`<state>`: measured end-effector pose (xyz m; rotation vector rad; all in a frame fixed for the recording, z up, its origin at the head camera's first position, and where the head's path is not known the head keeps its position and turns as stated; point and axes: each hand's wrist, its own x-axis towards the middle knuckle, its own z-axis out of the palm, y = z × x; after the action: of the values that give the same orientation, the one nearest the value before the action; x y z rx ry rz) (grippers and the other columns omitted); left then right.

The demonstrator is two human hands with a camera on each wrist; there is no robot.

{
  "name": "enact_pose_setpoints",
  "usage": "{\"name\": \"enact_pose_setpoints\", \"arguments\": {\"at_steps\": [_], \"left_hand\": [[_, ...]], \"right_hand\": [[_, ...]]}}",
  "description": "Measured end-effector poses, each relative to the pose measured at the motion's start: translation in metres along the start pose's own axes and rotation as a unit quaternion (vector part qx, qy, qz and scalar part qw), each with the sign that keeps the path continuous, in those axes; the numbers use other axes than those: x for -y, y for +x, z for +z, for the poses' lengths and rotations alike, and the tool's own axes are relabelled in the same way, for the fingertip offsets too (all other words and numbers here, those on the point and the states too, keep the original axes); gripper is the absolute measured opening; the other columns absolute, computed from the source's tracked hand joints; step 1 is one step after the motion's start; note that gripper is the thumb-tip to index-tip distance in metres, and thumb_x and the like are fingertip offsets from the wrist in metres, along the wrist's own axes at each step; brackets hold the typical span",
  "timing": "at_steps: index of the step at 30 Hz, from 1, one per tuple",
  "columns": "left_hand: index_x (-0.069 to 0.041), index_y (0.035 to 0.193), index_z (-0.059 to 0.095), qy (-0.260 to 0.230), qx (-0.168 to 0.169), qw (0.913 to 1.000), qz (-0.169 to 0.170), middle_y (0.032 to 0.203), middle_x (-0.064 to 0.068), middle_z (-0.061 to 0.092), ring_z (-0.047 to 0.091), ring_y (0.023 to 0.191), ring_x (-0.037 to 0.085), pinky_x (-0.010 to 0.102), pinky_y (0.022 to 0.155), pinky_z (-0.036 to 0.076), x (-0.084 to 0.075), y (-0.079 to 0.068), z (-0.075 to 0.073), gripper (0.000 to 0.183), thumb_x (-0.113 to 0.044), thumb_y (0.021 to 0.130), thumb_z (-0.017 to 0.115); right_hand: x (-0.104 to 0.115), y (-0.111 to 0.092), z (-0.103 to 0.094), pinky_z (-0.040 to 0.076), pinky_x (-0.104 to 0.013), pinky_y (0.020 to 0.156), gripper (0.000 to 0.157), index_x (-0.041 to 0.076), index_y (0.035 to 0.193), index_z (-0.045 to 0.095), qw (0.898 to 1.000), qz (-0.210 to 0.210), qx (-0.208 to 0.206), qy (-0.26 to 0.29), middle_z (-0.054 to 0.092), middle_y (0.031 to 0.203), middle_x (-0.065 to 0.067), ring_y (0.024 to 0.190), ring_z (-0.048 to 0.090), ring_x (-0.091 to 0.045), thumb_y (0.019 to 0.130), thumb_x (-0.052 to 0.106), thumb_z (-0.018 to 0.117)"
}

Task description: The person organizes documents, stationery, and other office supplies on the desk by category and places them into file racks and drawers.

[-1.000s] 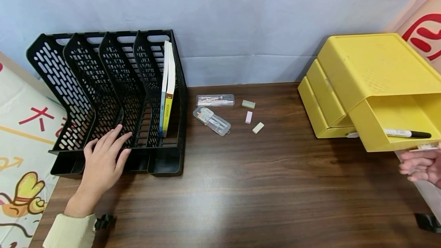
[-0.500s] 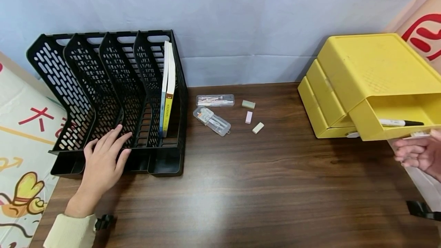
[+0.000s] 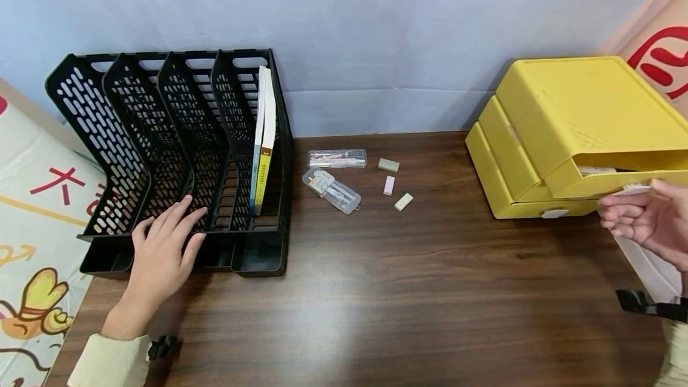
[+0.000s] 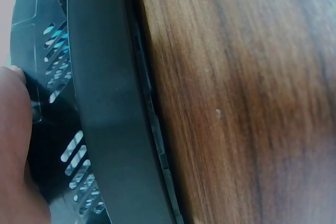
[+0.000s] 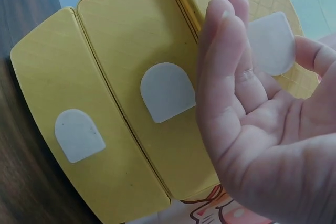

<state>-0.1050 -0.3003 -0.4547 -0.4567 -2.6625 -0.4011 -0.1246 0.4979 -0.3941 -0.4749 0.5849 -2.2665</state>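
Note:
My left hand (image 3: 161, 249) rests with spread, relaxed fingers on the front edge of a black file organizer (image 3: 258, 255). In the left wrist view, part of that hand (image 4: 16, 150) lies beside the organizer's front wall. At the right, my right hand (image 3: 639, 220) holds the white tab handle (image 5: 273, 43) of the top yellow drawer (image 3: 623, 186), thumb on one side and fingers on the other. The drawer stands slightly out of its cabinet (image 3: 591, 100). Through the narrow gap, part of a white marker (image 3: 596, 169) shows; the rest is hidden.
Two thin books (image 3: 262, 166) stand in the organizer's right slot. Between organizer and cabinet lie two clear plastic cases (image 3: 337, 159) and three small erasers (image 3: 389, 185). Two lower drawers (image 5: 121, 145) with white tabs are shut. A pale cloth (image 3: 376, 46) hangs behind the table.
The top drawer has slid back into the cabinet, covering most of the marker. My right hand has moved left and away from me with it; my left hand has stayed in place.

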Motion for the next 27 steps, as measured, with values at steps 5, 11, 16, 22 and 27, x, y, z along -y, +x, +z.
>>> {"name": "enact_pose_setpoints", "arguments": {"at_steps": [5,11,16,22,27], "left_hand": [[-0.013,0.139,0.06,0.0,0.001,1.0,0.002,0.157,0.013,0.045,0.043,0.137,0.04,0.07,0.103,0.023,0.0,0.001,-0.001,0.04,-0.03,0.103,0.057],[-0.013,0.139,0.061,-0.004,-0.001,1.0,0.005,0.158,0.012,0.044,0.043,0.138,0.039,0.07,0.103,0.023,0.001,0.001,0.0,0.04,-0.032,0.104,0.055],[-0.013,0.139,0.06,-0.003,0.002,1.0,0.004,0.157,0.013,0.044,0.043,0.137,0.039,0.07,0.103,0.023,0.001,0.002,0.0,0.04,-0.027,0.101,0.061],[-0.013,0.139,0.06,-0.004,0.003,1.0,0.003,0.157,0.013,0.044,0.043,0.137,0.04,0.07,0.103,0.023,0.0,0.0,0.0,0.04,-0.026,0.101,0.061],[-0.013,0.139,0.06,-0.004,-0.003,1.0,0.001,0.157,0.013,0.045,0.043,0.137,0.04,0.07,0.103,0.023,0.0,0.0,0.0,0.041,-0.023,0.099,0.064]], "right_hand": [[0.002,0.003,-0.002,0.043,-0.051,0.108,0.087,-0.024,0.141,0.038,1.0,-0.003,-0.012,-0.003,0.05,0.133,-0.044,0.129,0.05,-0.052,0.108,0.044,-0.005],[0.004,0.005,-0.003,0.042,-0.05,0.11,0.086,-0.023,0.142,0.039,1.0,0.005,-0.02,0.005,0.052,0.133,-0.042,0.129,0.052,-0.05,0.108,0.045,-0.002],[0.005,0.01,-0.003,0.042,-0.051,0.11,0.086,-0.024,0.14,0.039,0.999,0.0,-0.029,0.02,0.052,0.131,-0.044,0.128,0.052,-0.051,0.108,0.045,0.0],[0.006,0.016,-0.003,0.045,-0.053,0.106,0.089,-0.026,0.137,0.041,0.999,-0.013,-0.042,0.016,0.054,0.127,-0.045,0.123,0.055,-0.053,0.108,0.046,-0.002],[0.009,0.021,-0.003,0.046,-0.053,0.104,0.091,-0.027,0.136,0.042,0.999,-0.014,-0.046,0.024,0.054,0.126,-0.046,0.121,0.056,-0.055,0.107,0.048,-0.002]]}}
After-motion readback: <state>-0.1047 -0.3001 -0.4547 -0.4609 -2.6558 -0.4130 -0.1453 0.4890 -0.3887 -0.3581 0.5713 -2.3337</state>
